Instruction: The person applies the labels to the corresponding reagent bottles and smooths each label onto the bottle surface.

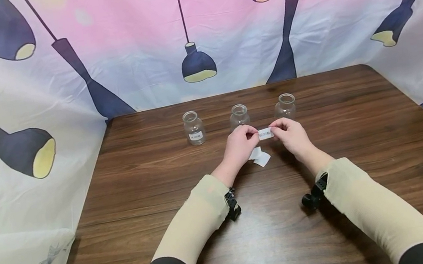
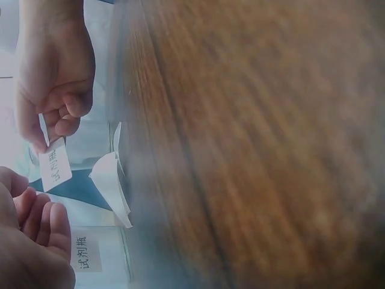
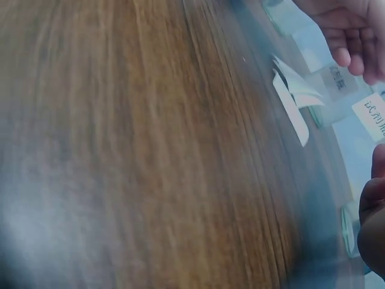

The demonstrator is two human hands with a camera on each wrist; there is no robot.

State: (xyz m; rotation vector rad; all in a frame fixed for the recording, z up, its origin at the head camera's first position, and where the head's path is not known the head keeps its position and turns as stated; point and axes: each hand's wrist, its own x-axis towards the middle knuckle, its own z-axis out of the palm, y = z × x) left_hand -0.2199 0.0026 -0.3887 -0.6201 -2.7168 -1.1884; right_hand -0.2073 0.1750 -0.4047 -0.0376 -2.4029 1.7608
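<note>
A small white label [image 1: 265, 133] with printed characters is stretched between both hands above the table. My left hand [image 1: 241, 144] pinches its left end, and my right hand [image 1: 292, 137] grips the right end between thumb and forefinger. The printing on the label [image 2: 55, 165] is legible in the left wrist view. Behind the hands stand a middle glass jar [image 1: 239, 116] and a right glass jar [image 1: 285, 106], their lower parts partly covered. A similar printed label [image 3: 337, 77] is on a jar in the right wrist view. Bent white paper pieces [image 1: 261, 158] lie below the hands.
To the left stands another open glass jar [image 1: 193, 128] with a printed label on its front. All jars are in a row toward the far side of the brown wooden table [image 1: 153, 182]. A patterned cloth [image 1: 140, 46] hangs behind the table.
</note>
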